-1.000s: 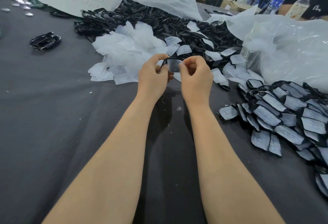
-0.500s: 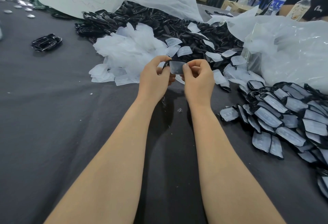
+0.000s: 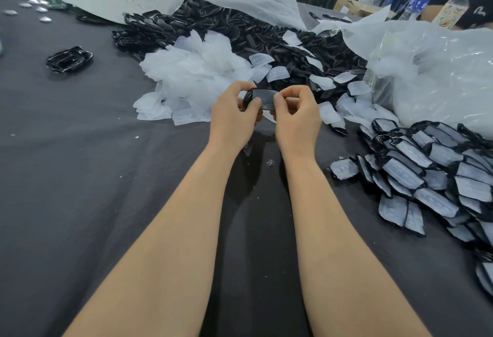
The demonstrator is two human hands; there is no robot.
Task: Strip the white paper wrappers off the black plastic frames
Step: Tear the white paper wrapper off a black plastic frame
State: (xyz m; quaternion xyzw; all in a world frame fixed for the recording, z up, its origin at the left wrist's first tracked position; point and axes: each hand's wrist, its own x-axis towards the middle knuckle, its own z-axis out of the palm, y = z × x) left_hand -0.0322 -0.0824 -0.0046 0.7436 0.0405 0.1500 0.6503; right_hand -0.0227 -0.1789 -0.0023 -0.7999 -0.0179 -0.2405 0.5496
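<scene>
Black plastic frame (image 3: pixel 262 100) pinched at both ends, above the tabletop (image 3: pixel 80 176).
Left hand (image 3: pixel 233 116) and right hand (image 3: pixel 297 116) each pinch an edge. Stripped white paper wrappers (image 3: pixel 197 78) lie just beyond the frame, wrapped frames (image 3: pixel 440 174) to its right, and grey tabletop stretches to its left.

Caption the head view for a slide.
Left hand and right hand pinch a wrapped black frame over the grey table, discarded wrappers ahead, wrapped frames at right.

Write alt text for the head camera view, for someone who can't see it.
The left hand and right hand grip a black frame in its white wrapper above a dark table. Behind it lie a heap of loose wrappers and a pile of bare frames; wrapped frames are stacked at the right.
</scene>
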